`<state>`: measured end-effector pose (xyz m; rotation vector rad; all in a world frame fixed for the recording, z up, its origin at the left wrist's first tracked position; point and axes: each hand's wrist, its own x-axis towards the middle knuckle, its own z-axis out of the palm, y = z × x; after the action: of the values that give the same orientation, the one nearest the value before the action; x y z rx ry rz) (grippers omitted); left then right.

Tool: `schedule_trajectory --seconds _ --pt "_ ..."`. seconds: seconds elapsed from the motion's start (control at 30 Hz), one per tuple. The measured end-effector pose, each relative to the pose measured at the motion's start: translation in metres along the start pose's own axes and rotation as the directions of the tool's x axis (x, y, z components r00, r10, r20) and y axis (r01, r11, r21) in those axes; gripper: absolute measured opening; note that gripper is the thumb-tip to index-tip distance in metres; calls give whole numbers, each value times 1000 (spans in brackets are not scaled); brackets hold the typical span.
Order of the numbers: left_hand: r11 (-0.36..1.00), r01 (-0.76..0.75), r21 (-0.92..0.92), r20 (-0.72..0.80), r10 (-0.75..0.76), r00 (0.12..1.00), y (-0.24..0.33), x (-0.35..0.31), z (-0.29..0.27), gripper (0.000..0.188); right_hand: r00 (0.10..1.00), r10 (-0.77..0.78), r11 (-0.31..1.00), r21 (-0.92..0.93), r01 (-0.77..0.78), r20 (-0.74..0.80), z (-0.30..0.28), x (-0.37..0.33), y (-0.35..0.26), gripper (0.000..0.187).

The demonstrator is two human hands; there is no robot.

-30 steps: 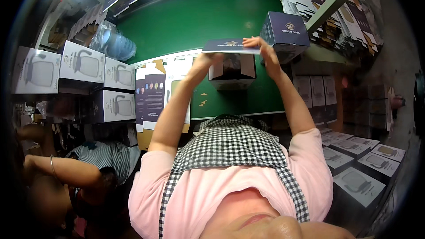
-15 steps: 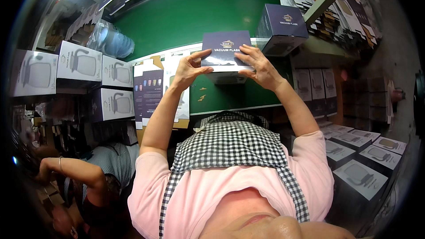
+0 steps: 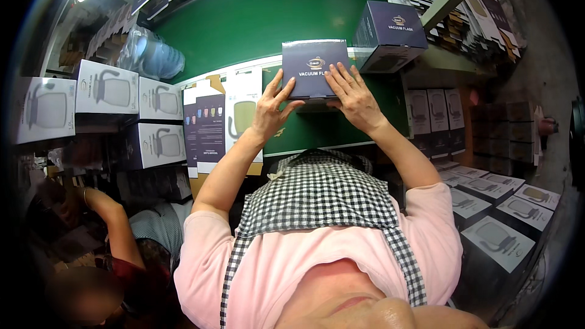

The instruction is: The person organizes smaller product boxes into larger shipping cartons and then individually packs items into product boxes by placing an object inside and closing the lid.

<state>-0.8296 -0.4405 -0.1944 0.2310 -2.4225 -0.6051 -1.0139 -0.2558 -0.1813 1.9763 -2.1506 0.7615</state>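
Note:
A dark purple carton (image 3: 314, 55) with a gold pot emblem stands on the green bench in front of me, its top flap lying flat and closed. My right hand (image 3: 356, 99) rests on the right part of the top, fingers outstretched, with the thumb down at the near edge. At the near left corner is my left hand (image 3: 272, 108), its fingers apart and touching the top's left edge; the thumb points toward the front face. Neither hand is wrapped round the carton. What is inside it cannot be seen.
Another purple carton (image 3: 390, 33) stands at right. Flattened printed cartons (image 3: 210, 122) lie left, beside stacked white-sided boxes (image 3: 161, 145). A clear bag of blue items (image 3: 152, 55) sits at the bench's left. More boxes (image 3: 496, 240) fill the lower right. A co-worker's arm (image 3: 119, 225) is lower left.
The carton's top flap has come down flat. My right hand now lies on the top, and my left hand has loosened from a pinch at the edge. The co-worker's arm has shifted.

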Motion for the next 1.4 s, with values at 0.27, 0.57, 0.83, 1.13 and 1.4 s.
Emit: schedule_trajectory --seconds 0.27,0.57,0.83,1.13,1.4 --pt "999 41 14 24 -42 999 0 2 -2 55 990 -16 999 -35 11 -137 7 -4 -17 53" --pt "976 -100 -192 139 128 982 14 33 15 24 883 -3 999 41 25 -469 44 -23 -30 20" --pt "401 656 -640 405 -549 731 -28 48 24 47 944 -6 993 -113 -33 -329 41 -7 -39 38" --pt "453 552 -700 334 -476 814 -38 42 32 60 921 -40 998 -57 19 -387 51 -4 -26 41" --pt "282 666 -690 529 -432 731 13 37 38 96 482 817 473 845 -250 -315 38 -20 -29 65"
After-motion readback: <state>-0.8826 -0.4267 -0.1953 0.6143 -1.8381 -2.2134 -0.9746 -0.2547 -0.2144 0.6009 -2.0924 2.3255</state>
